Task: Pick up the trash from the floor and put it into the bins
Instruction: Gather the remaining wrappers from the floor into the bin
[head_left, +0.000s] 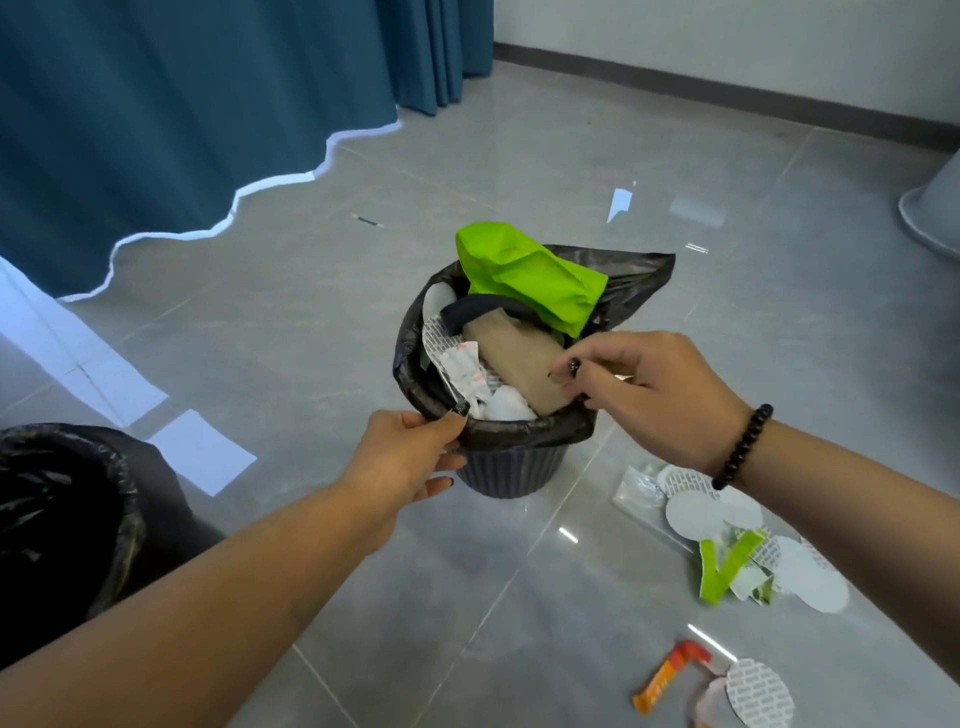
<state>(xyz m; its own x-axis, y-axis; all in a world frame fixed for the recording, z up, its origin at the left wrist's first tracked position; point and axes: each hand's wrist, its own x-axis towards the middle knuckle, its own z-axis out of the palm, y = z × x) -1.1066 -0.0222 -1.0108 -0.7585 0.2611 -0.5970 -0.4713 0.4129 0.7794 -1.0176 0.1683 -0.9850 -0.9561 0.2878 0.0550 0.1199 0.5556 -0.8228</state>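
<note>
A small dark bin (511, 470) lined with a black bag stands on the grey floor, stuffed with a green wrapper (524, 275), a brown paper piece (519, 364) and white foil scraps. My left hand (410, 457) pinches the bag's near rim. My right hand (649, 389) hovers over the right rim, fingers loosely curled with nothing in them, fingertips near the brown paper. Loose trash lies on the floor at the right: white round seals (711, 512), a green wrapper strip (724, 569), an orange wrapper (670, 675).
A second black-lined bin (104, 499) stands at the lower left. Blue curtains (156, 130) hang along the left and back. A grey round base (935, 208) sits at the right edge. Small white scraps (618, 202) lie farther out on the floor.
</note>
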